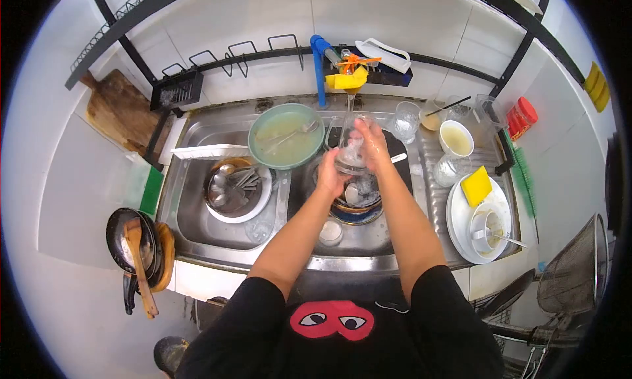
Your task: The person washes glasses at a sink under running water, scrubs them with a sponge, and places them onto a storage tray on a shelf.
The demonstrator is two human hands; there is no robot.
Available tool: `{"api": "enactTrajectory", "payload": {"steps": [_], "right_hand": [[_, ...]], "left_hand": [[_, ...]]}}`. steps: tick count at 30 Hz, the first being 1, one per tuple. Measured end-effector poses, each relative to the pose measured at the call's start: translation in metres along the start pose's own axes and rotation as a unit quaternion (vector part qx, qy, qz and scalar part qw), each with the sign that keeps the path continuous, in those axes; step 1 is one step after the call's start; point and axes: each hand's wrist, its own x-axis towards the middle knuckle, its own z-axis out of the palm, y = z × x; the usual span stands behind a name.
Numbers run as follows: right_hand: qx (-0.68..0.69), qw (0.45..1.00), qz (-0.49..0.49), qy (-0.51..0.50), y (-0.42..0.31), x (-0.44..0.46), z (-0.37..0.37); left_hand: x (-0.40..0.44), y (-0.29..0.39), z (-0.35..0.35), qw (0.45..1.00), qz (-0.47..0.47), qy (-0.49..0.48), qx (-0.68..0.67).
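Note:
Under the running tap [351, 93], over the right sink basin, a clear glass pitcher [351, 154] is held between both hands, its handle to the left. My left hand [331, 174] is closed around its lower left side. My right hand [372, 144] grips its right side, fingers curled over the glass. Below the pitcher, stacked dark-rimmed bowls [361, 211] with a spoon lie in the basin. A small white-topped cup [331, 232] stands nearer the front. Left of the pitcher, a green basin [255, 144] holds cloudy water and a fork.
The left sink [178, 214] has a pan and white bowl with cutlery. On the right drainboard are glasses [405, 122], a yellow-liquid bowl [456, 138], and white plates [458, 231] under a yellow sponge [476, 186] and cup. Frying pans [122, 237] hang left; strainers [571, 274] hang right.

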Motion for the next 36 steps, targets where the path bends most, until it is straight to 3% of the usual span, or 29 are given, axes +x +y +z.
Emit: {"api": "enactTrajectory", "payload": {"steps": [5, 8, 11, 14, 15, 17, 20, 23, 25, 27, 29, 31, 32, 33, 36], "right_hand": [[-0.217, 0.975, 0.037, -0.015, -0.003, -0.001, 0.011], [-0.154, 0.981, 0.098, -0.06, 0.027, 0.05, -0.015], [-0.24, 0.961, 0.121, -0.064, -0.002, 0.038, -0.005], [-0.437, 0.893, -0.104, -0.034, 0.016, 0.024, 0.01], [-0.398, 0.911, -0.066, -0.082, 0.009, 0.006, 0.013], [-0.285, 0.949, -0.081, -0.111, 0.011, -0.006, 0.008], [-0.212, 0.969, -0.078, -0.102, 0.019, -0.008, 0.004], [-0.198, 0.973, -0.073, -0.097, 0.016, -0.001, 0.001], [-0.192, 0.971, -0.057, -0.129, 0.015, -0.001, -0.015], [-0.161, 0.969, 0.033, -0.185, 0.021, 0.003, -0.03], [-0.114, 0.948, 0.097, -0.281, 0.032, 0.005, -0.039], [0.01, 0.923, 0.251, -0.292, 0.007, -0.02, -0.033], [0.072, 0.896, 0.324, -0.294, -0.008, -0.031, -0.028], [0.076, 0.898, 0.314, -0.3, -0.016, -0.035, -0.023], [0.087, 0.938, 0.298, -0.155, -0.012, -0.037, -0.019]], "left_hand": [[0.016, 0.012, -0.002, 0.956, 0.147, 0.138, 0.214], [-0.001, 0.029, 0.023, 0.963, 0.142, 0.111, 0.2], [0.008, 0.022, 0.02, 0.979, 0.125, 0.136, 0.086], [0.015, 0.023, 0.02, 0.96, 0.194, 0.176, 0.094], [0.015, 0.023, 0.018, 0.953, 0.223, 0.165, 0.118], [0.012, 0.025, 0.014, 0.935, 0.281, 0.143, 0.162], [-0.003, 0.031, 0.017, 0.922, 0.237, 0.119, 0.282], [0.013, 0.02, 0.014, 0.945, 0.266, 0.055, 0.179], [0.009, 0.024, 0.014, 0.972, 0.19, 0.014, 0.141], [0.005, 0.034, 0.018, 0.987, 0.136, -0.025, 0.087], [-0.002, 0.049, 0.023, 0.997, 0.015, -0.064, 0.042], [0.006, 0.05, 0.009, 0.992, -0.056, -0.108, 0.017], [0.014, 0.042, 0.002, 0.995, -0.048, -0.092, 0.0], [0.017, 0.038, 0.003, 0.996, -0.041, -0.075, -0.017], [0.029, 0.025, 0.009, 0.995, -0.032, 0.047, -0.077]]}}
